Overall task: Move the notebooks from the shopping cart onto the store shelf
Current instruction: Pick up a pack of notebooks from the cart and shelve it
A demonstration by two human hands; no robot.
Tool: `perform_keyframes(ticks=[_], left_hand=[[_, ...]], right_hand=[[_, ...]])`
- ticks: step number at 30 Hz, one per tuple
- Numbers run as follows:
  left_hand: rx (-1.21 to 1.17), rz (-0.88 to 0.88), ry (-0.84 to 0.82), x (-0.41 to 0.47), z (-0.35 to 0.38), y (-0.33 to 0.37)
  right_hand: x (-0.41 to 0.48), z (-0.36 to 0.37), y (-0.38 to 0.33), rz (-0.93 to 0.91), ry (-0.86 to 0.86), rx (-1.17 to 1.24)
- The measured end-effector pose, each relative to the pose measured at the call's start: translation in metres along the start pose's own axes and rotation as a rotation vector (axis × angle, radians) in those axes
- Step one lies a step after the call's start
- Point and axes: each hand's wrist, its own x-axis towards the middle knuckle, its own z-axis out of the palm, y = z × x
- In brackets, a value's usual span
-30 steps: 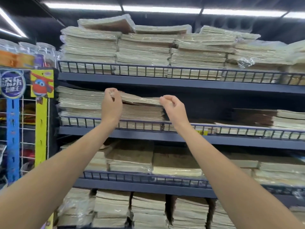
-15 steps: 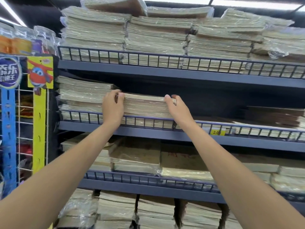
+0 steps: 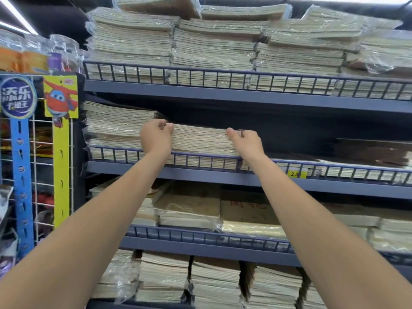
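1 L hand point(image 3: 156, 139), 1 R hand point(image 3: 250, 142) grip 1 notebook stack point(image 3: 200, 139) on shelf point(image 3: 200, 173)

two bare arms show, one at the near left and one at the near right. the left forearm point(image 3: 95, 221) and the right forearm point(image 3: 312, 221) are slim, smooth and uncovered along their whole visible length. the left hand point(image 3: 156, 139) and the right hand point(image 3: 250, 142) are bare as well, with rounded fingertips; nails too small to tell.

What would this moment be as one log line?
stack: on shelf | left hand: grips its left end | right hand: grips its right end | cart: not in view
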Motion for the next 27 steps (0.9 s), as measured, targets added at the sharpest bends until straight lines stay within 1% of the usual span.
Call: perform_keyframes(ticks=[6, 8, 11, 14, 18, 23, 27], left_hand=[[-0.053, -0.117, -0.050, -0.007, -0.007, 0.005], [-0.063, -0.125, -0.101, -0.011, -0.009, 0.005], [-0.100, -0.140, -0.215, -0.015, -0.012, 0.008], [-0.104, -0.142, -0.261, -0.032, -0.021, 0.013], [-0.118, -0.217, -0.268, -0.071, -0.024, 0.020], [-0.131, -0.275, -0.452, -0.132, -0.018, 0.038], [-0.155, -0.336, -0.532, -0.176, -0.010, 0.037]], right_hand=[[-0.016, -0.002, -0.001, -0.097, 0.007, -0.121], [-0.019, -0.005, 0.000, -0.113, -0.003, -0.138], [-0.020, -0.008, -0.001, -0.121, -0.063, -0.083], [-0.036, -0.015, -0.004, -0.106, -0.125, 0.037], [-0.058, -0.033, 0.000, -0.027, -0.124, 0.188], [-0.093, -0.060, 0.018, 0.104, -0.185, 0.308], [-0.132, -0.076, 0.042, 0.176, -0.228, 0.334]])
